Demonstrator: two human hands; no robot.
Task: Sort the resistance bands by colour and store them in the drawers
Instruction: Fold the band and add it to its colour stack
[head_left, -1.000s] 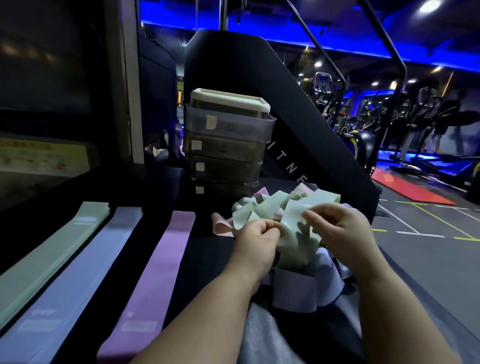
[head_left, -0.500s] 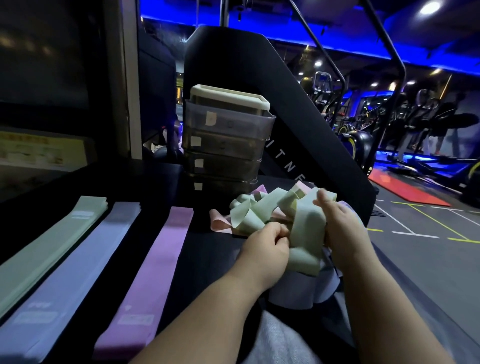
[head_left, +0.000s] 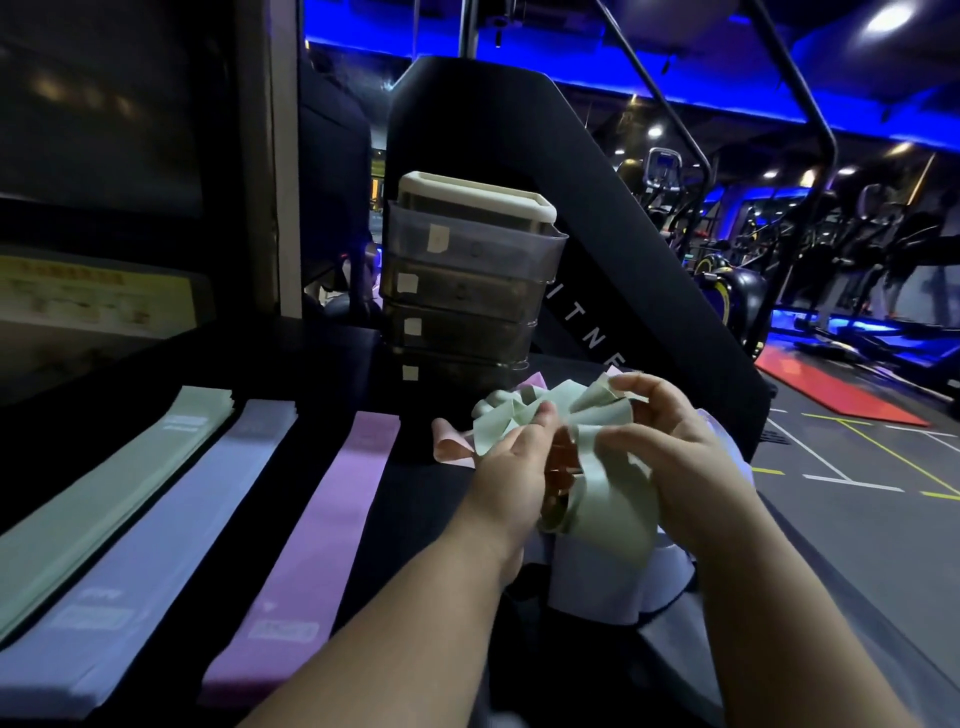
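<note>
Head view: left hand (head_left: 511, 470) and right hand (head_left: 693, 457) both pinch a crumpled green band (head_left: 610, 506) over the tangled pile (head_left: 592, 584) before the drawers (head_left: 467, 291); green strip (head_left: 104, 514), lilac strip (head_left: 171, 519) and pink strip (head_left: 317, 535) lie flat on the tabletop (head_left: 415, 525).

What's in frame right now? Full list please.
flat green bands: stack, number unclear, pale green, far left on the black top
flat lilac bands: stack, number unclear, lilac, just right of the green
flat pink bands: one or more, pink-purple, right of the lilac
drawer unit: 1, four smoky clear drawers under a cream lid, all shut, at the back of the top
loose pile: several tangled bands, pink, lilac and green, in front of the drawers
tangled green band: 1, pale green, lifted over the pile
black top: 1, black, under all of it
red mat: 1, red, on the floor at right
gym machines: several, dark, background right
left hand: grips the tangled green band
right hand: pinches the same band
</note>
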